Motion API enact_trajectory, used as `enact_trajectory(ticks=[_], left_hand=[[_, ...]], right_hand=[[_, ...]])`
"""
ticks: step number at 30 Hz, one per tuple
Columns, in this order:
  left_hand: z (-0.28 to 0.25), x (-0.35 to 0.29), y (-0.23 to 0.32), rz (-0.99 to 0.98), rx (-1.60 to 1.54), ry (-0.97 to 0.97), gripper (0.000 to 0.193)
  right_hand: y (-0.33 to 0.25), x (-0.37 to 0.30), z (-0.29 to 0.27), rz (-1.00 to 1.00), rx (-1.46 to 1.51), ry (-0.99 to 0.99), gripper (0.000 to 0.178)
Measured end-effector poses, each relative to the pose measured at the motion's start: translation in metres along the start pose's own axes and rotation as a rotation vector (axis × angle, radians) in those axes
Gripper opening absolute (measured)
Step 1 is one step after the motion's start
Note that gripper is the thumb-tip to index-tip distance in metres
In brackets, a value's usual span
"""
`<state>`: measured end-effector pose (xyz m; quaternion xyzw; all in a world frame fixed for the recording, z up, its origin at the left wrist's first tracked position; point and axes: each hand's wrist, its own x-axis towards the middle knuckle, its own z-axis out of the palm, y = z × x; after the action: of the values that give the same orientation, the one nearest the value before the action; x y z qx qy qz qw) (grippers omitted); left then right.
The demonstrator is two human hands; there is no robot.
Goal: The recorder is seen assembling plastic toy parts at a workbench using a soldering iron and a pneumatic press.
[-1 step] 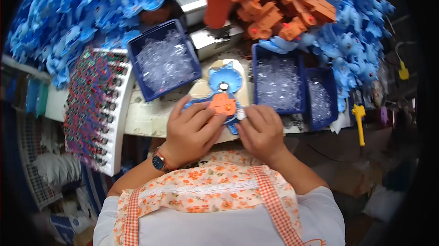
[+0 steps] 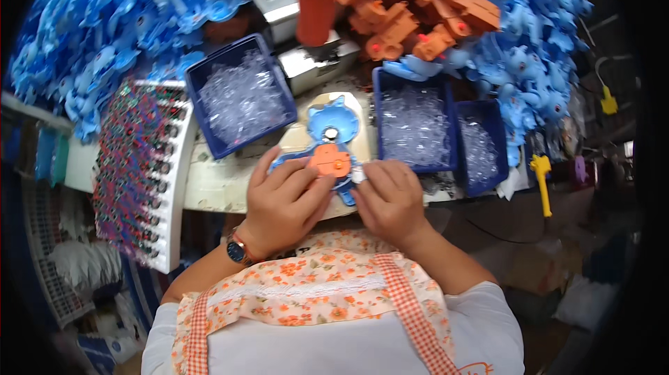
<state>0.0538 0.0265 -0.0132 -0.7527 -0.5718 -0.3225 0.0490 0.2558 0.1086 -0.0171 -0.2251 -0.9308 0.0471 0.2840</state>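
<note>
A blue plastic animal-shaped toy shell (image 2: 333,123) lies hollow side up on a pale holding block (image 2: 359,107) at the table's front edge. An orange plastic box (image 2: 329,160) sits in its body, and a round white part (image 2: 330,133) shows in its head. My left hand (image 2: 286,197) is closed over the shell's left side, fingertips and thumb against the orange box. With bent fingers, my right hand (image 2: 391,197) pinches a small white piece (image 2: 358,173) at the shell's right edge; its exact kind is unclear.
Blue bins of clear small plastic parts stand left (image 2: 240,96) and right (image 2: 416,128). A white tray of wired components (image 2: 174,187) lies far left. Behind are blue shell heaps (image 2: 132,20), orange boxes (image 2: 397,27) and a machine with a red column (image 2: 318,6).
The whole scene sits slightly further left in the view. Both hands keep nearly the same pose on the toy shell.
</note>
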Motion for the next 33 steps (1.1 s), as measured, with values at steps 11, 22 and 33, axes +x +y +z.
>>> enact_trajectory(ticks=[11,22,33], left_hand=[[-0.002,-0.006,-0.006,-0.054,-0.155,0.065,0.009],[-0.005,-0.01,-0.016,-0.034,-0.224,0.036,0.027],[0.0,-0.021,-0.02,-0.062,-0.321,0.109,0.025]], right_hand=[[0.114,-0.042,-0.101,0.672,-0.354,0.162,0.016],[0.16,-0.052,-0.095,0.925,-0.543,-0.312,0.021],[0.16,-0.053,-0.091,0.919,-0.45,-0.179,0.02]])
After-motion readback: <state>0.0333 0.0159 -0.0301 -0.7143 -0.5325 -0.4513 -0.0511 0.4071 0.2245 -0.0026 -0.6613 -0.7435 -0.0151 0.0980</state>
